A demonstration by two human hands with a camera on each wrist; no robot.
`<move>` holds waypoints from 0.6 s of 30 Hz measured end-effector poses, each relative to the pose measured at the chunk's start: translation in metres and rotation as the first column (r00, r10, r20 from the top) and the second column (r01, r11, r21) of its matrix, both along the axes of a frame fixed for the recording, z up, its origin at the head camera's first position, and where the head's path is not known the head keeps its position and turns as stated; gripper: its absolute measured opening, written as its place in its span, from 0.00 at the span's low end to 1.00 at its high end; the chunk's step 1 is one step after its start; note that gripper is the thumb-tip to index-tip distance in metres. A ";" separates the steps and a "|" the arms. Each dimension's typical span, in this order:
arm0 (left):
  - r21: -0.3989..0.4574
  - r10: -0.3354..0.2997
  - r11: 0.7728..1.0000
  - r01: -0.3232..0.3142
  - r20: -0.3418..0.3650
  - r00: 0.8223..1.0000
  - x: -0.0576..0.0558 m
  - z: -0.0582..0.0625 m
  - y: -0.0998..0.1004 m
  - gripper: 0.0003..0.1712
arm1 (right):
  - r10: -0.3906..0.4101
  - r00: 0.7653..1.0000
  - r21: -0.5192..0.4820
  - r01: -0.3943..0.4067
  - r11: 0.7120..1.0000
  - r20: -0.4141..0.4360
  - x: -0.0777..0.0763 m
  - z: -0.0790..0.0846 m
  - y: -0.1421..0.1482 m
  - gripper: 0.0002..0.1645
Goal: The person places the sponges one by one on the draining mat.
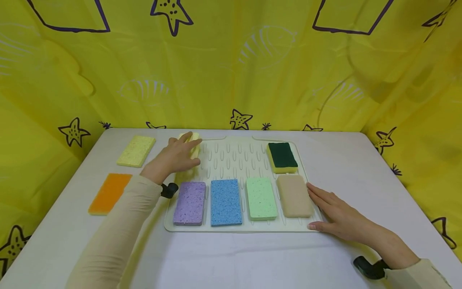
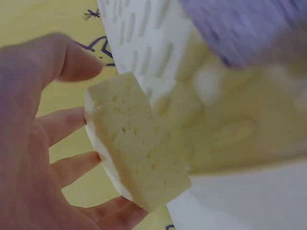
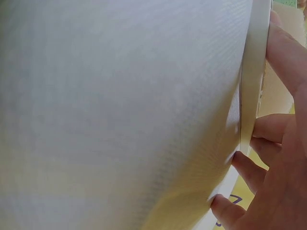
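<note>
The left hand [image 1: 177, 157] pinches a porous pale-yellow cellulose sponge [image 2: 136, 143] over the far left corner of the ribbed white drying mat [image 1: 234, 154]. The right hand [image 1: 337, 214] lies flat, fingers [image 1: 319, 192] spread, against the mat's right rim. Five sponges lie on the mat, two on the desk [image 1: 361, 168].

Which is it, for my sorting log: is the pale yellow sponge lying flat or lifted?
Lifted: the left hand grips the pale yellow sponge above the tray.

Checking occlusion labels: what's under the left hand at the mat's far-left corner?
A pale yellow rectangular sponge, gripped by the left hand over the white ribbed drying mat. The mat directly beneath is hidden.
</note>
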State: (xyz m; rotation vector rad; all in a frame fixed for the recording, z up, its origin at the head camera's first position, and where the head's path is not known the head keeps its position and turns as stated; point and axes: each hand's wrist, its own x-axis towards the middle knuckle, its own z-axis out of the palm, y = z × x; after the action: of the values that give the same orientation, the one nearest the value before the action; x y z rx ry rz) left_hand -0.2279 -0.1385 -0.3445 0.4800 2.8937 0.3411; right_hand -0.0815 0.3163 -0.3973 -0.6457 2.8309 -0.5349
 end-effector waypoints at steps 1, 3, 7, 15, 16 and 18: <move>0.007 -0.004 1.000 0.003 0.008 1.000 0.000 0.000 0.002 0.42 | 0.001 1.000 0.000 -0.001 1.000 -0.001 0.000 0.000 0.000 0.58; 0.015 -0.013 1.000 0.013 0.022 1.000 0.001 0.001 0.006 0.44 | 0.000 1.000 -0.001 0.000 1.000 0.002 0.000 0.000 0.000 0.58; 0.008 -0.043 0.999 0.042 0.026 0.999 0.001 0.002 0.016 0.45 | -0.006 1.000 -0.004 0.006 1.000 0.012 0.000 0.001 0.000 0.59; 0.001 -0.093 0.996 0.093 0.025 0.995 0.003 0.007 0.039 0.43 | -0.024 0.999 -0.006 0.024 1.000 0.037 -0.001 0.002 -0.001 0.60; -0.002 -0.099 0.995 0.099 0.025 0.995 0.003 0.007 0.041 0.43 | -0.024 0.999 -0.005 0.024 1.000 0.037 0.000 0.002 -0.001 0.60; -0.007 -0.109 0.994 0.109 0.025 0.994 0.002 0.007 0.046 0.43 | -0.021 0.999 -0.006 0.021 1.000 0.032 0.000 0.002 -0.001 0.60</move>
State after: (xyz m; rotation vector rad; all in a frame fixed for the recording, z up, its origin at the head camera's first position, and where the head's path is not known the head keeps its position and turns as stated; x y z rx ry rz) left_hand -0.2259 -0.0926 -0.3370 0.6252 2.8301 0.3159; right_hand -0.0818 0.3157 -0.3955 -0.6041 2.8103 -0.5527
